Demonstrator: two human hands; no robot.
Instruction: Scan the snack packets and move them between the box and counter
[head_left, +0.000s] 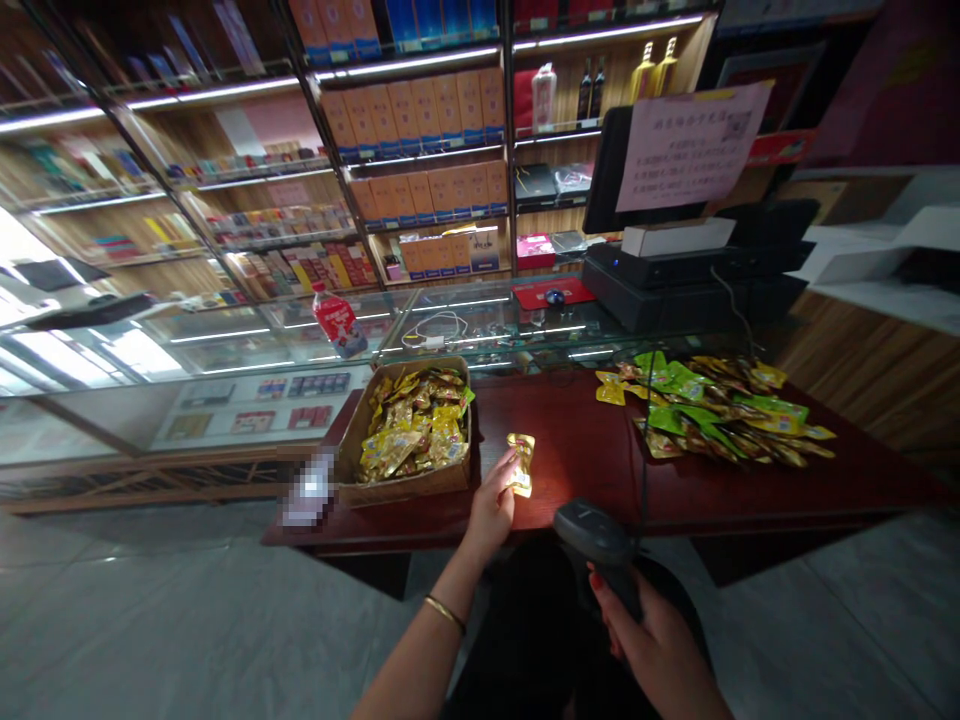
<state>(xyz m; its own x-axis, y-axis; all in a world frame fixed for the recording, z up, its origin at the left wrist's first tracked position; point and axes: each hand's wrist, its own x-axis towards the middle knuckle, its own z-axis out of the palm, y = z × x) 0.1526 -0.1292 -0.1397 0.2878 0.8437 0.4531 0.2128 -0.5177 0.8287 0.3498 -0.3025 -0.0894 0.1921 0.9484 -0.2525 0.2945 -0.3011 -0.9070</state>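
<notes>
The left hand [491,508] pinches a gold snack packet [520,463] at its lower edge and holds it just above the dark red bench [585,450], right beside the cardboard box [409,482] heaped with similar packets. The right hand [651,630] is closed around the grip of a black barcode scanner [596,540]; its fingers hide most of the handle, and the frame's bottom edge cuts off the wrist. A loose pile of green and gold packets [712,408] lies well apart to the right. Print on the packets is too small to read, and a blurred patch [306,490] covers something left of the box
</notes>
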